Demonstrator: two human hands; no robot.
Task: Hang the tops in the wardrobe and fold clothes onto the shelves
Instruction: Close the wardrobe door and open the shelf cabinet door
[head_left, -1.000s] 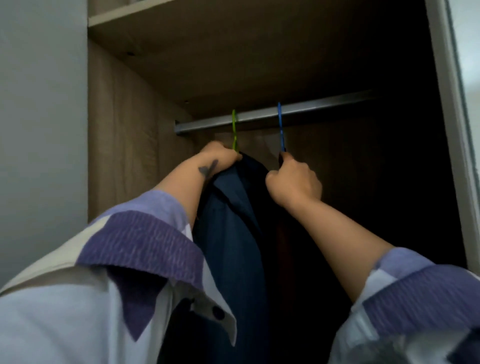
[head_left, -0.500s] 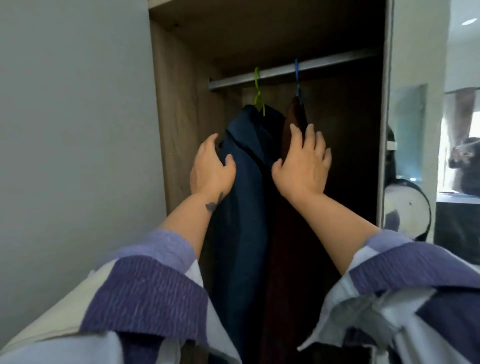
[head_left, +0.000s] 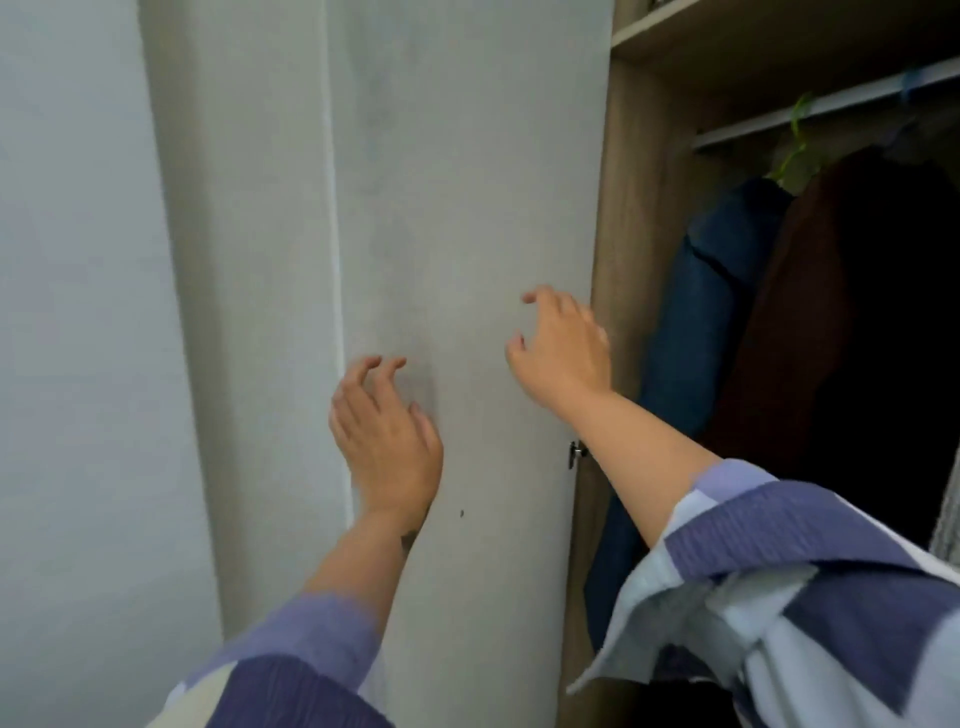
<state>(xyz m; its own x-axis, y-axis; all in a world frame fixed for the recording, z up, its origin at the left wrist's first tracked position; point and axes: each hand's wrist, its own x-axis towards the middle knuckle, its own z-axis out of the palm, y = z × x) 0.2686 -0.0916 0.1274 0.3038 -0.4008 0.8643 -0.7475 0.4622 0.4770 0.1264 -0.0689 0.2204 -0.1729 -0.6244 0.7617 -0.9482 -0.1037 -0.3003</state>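
Note:
A dark blue top (head_left: 696, 332) hangs on a green hanger (head_left: 795, 150) from the metal rail (head_left: 841, 104) inside the open wardrobe at the right. A dark brown top (head_left: 810, 312) hangs beside it, its blue hanger hook (head_left: 910, 83) just visible on the rail. My left hand (head_left: 384, 431) is in front of the grey wardrobe panel, fingers loosely curled, holding nothing. My right hand (head_left: 563, 348) hovers near the panel's right edge, fingers relaxed and empty, apart from the clothes.
The grey wardrobe panel (head_left: 457, 208) fills the middle of the view, with a pale wall (head_left: 78, 312) to its left. A wooden shelf (head_left: 727, 31) runs above the rail. A small metal hinge (head_left: 575, 453) sits on the wooden side wall (head_left: 623, 234).
Both hands have come off the hanging tops and moved left, out of the wardrobe. The view has swung left, so the tops now hang at the right edge.

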